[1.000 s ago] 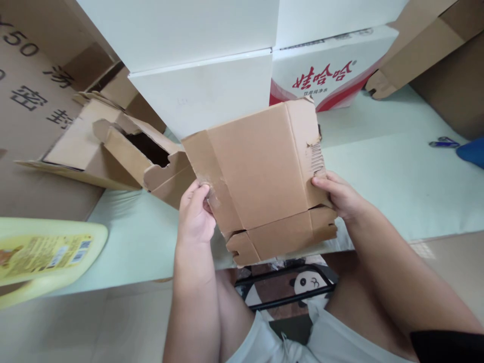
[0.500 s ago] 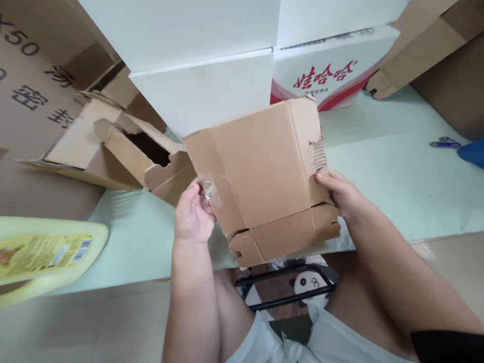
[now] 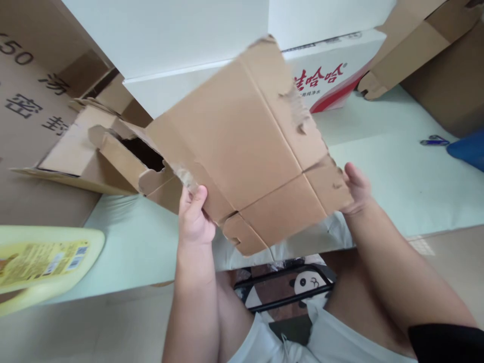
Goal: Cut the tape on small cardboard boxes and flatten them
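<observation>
A flattened brown cardboard box [image 3: 242, 136] hangs tilted in front of me above the bench, its right side raised. Creases cross its face, slotted tabs show at the lower end, and the right edge is torn and ragged. My left hand [image 3: 196, 217] is closed on the lower left edge, thumb on the front, beside a strip of clear tape [image 3: 186, 177]. At the lower right corner, my right hand [image 3: 355, 191] holds the cardboard from behind; its thumb sticks up by the edge and the other fingers are mostly hidden.
An opened carton [image 3: 124, 151] lies left of the cardboard, near a large printed carton [image 3: 34, 116]. White boxes [image 3: 170, 35] are stacked behind. A yellow bottle [image 3: 49, 262] is at the left; a small blue-purple item [image 3: 434, 141] lies on the pale green cover [image 3: 401, 186].
The cardboard has turned counterclockwise and its right side has risen. My right hand has shifted down to the lower corner, and my left thumb now lies on the front.
</observation>
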A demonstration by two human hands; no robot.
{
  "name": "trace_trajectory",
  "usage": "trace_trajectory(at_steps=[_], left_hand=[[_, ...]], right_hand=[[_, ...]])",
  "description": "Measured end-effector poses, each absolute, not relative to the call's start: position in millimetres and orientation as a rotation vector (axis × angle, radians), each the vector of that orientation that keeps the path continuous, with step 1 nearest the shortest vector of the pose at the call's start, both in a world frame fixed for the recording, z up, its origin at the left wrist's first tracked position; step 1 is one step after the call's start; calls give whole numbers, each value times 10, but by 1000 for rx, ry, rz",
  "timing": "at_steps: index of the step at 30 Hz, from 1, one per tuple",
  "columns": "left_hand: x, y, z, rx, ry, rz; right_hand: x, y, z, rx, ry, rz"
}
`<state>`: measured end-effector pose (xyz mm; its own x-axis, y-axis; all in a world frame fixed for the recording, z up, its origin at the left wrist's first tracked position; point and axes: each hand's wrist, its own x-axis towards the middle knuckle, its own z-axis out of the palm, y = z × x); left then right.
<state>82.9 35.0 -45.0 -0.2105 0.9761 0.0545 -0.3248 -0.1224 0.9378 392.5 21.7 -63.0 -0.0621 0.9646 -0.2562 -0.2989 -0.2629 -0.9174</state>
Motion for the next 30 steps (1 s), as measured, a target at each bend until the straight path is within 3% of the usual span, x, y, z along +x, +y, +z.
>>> trace_trajectory(at_steps=[8,17,21,26,30], left_hand=[[1200,307,-446,860,914,1604],[1138,296,-517,826,1006,1567],[1106,284,-524,766,1002,1290],[1078,286,-453,814,976,1233],[1048,309,-441,821,994,1238]], right_hand=[[3927,153,-591,-861,-823,1441],[3631,184,-700,-1171,-975,1624],[3815,240,-585,-1139,-849,1311],[4057,421,-417,-1036,-398,511],[4393,474,-453,-1271,-147,323]])
